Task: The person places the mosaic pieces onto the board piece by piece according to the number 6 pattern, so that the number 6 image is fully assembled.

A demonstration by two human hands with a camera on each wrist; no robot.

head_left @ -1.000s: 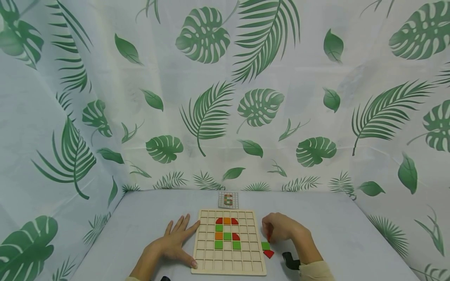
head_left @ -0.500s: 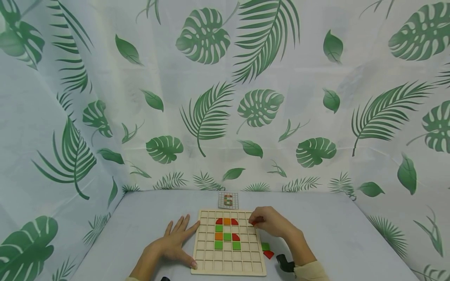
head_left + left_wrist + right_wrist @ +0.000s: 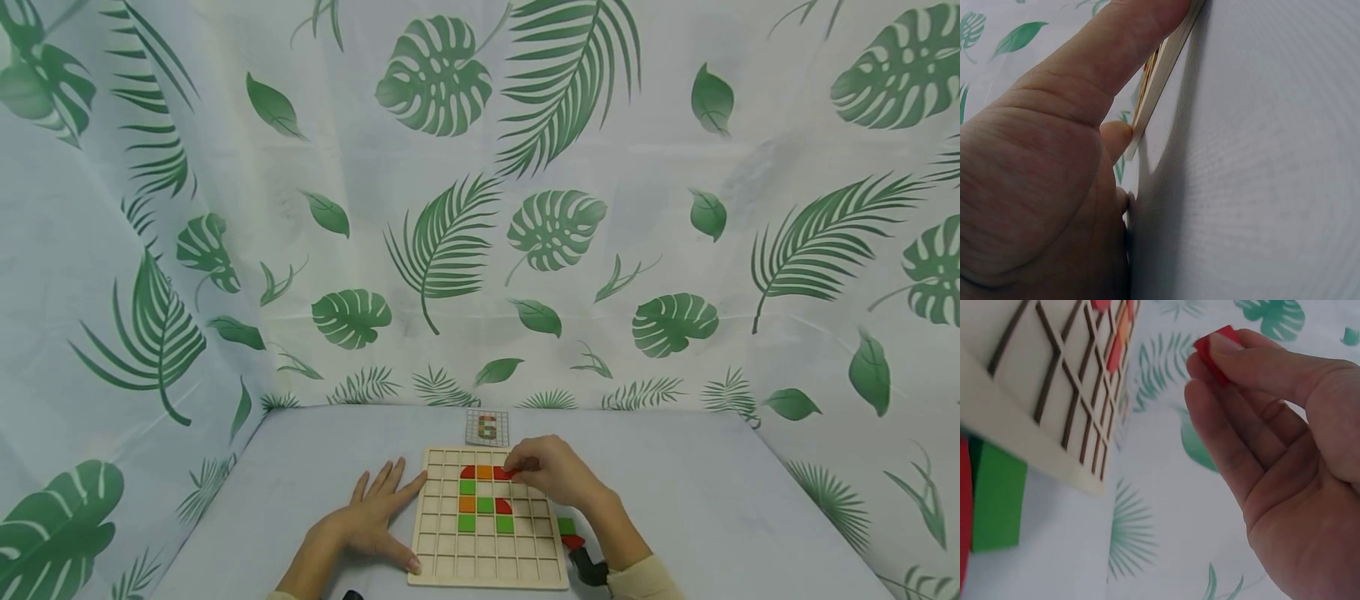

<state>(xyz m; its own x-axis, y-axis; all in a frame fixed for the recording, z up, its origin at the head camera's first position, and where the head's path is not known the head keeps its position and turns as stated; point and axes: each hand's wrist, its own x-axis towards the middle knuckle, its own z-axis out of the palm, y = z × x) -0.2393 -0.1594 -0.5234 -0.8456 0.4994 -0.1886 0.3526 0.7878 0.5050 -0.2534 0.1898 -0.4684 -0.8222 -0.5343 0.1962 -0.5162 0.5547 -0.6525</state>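
Note:
A square wooden grid board (image 3: 444, 568) lies on the table, with red, orange and green tiles set in several of its cells. My left hand (image 3: 367, 518) rests at the board's left edge with its fingers spread, thumb at the near corner. In the left wrist view the thumb (image 3: 1129, 44) reaches the board's side. Over the board's far right part, my right hand (image 3: 557, 475) pinches a small red tile (image 3: 1215, 356) between thumb and fingers. In the head view this hand overlaps the cells beside the red rounded tile (image 3: 499, 472) in the top coloured row.
A pattern card (image 3: 487, 427) with a coloured figure on a grid lies just beyond the board. Off the board's right edge are a loose green tile (image 3: 567, 526) and a red one (image 3: 573, 542). A leaf-printed curtain (image 3: 555, 350) stands behind the table.
My right hand has moved left from beside the board to above its far right part, carrying the red tile. The left hand has stayed at the board's edge.

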